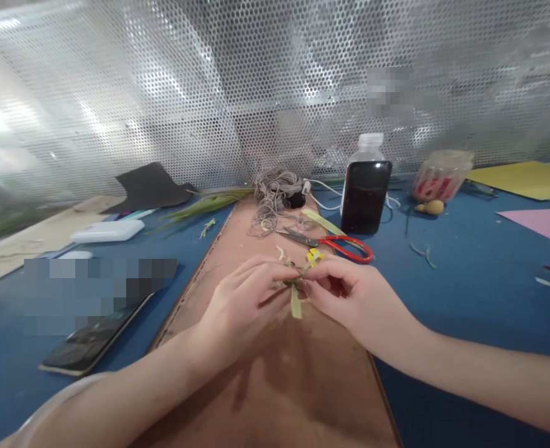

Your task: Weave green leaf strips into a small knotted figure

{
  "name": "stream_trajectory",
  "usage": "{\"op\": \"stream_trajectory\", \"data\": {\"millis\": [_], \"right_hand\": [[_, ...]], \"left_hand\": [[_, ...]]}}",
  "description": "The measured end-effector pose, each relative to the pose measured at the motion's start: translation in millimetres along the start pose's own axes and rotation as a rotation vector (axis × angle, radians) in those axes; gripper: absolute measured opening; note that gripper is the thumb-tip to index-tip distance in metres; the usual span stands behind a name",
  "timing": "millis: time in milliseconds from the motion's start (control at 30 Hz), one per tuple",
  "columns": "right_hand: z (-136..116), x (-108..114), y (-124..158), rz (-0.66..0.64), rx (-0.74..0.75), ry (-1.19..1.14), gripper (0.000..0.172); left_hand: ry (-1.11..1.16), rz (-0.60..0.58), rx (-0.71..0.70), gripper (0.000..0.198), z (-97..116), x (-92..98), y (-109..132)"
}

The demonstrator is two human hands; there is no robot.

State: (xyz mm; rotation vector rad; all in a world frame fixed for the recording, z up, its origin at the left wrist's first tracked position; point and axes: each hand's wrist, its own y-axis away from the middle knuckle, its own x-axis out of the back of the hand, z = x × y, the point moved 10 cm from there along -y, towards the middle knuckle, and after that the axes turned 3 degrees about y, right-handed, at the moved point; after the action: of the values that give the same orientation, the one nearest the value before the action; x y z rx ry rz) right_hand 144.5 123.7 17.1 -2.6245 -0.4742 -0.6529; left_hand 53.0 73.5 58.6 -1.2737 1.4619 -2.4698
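Note:
Both my hands meet over a brown board (275, 398), pinching a small bundle of pale green plant strips (295, 303). My left hand (242, 295) has its fingers closed on the bundle's left side. From the other side my right hand (349, 292) pinches it between thumb and index finger. One flat strip hangs down below the fingertips, and thin ends stick up above them. The middle of the bundle is mostly hidden by my fingers. Just beyond, a small yellow piece (314, 256) shows near red-handled scissors (347, 247), which lie on the board.
A heap of grey cord (277, 190) lies at the board's far end. Behind the scissors a black phone (366, 198) leans against a clear bottle (371, 146). To the right stands a jar (443, 174). A white case (108, 231) and another phone (102, 339) lie left.

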Motion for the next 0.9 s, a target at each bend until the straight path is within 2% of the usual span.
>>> {"op": "stream_trajectory", "data": {"millis": [233,367,467,567,700,900], "right_hand": [[-2.2,3.1,-0.2,-0.014,0.030,-0.029,0.010],[-0.7,4.3,-2.7,-0.032,0.023,-0.185,0.008],[7.4,2.2,-5.9,-0.053,-0.073,-0.442,0.010],[15.6,-2.9,-6.9,-0.087,-0.173,-0.601,0.014],[16.0,-6.2,-6.9,-0.131,-0.183,-0.694,0.010],[14.3,-4.6,-6.1,-0.113,-0.209,-0.761,0.007]], "left_hand": [[0.112,-0.057,0.146,0.019,-9.3,-3.1,4.6],[0.180,0.012,0.221,0.023,-20.5,1.3,10.0],[0.228,0.059,0.187,0.028,-20.3,5.3,9.3],[0.248,0.021,0.136,0.030,-14.8,2.6,5.8],[0.338,-0.024,0.076,0.032,-4.9,-0.8,2.8],[0.384,0.016,0.032,0.029,2.5,5.6,4.1]]}}
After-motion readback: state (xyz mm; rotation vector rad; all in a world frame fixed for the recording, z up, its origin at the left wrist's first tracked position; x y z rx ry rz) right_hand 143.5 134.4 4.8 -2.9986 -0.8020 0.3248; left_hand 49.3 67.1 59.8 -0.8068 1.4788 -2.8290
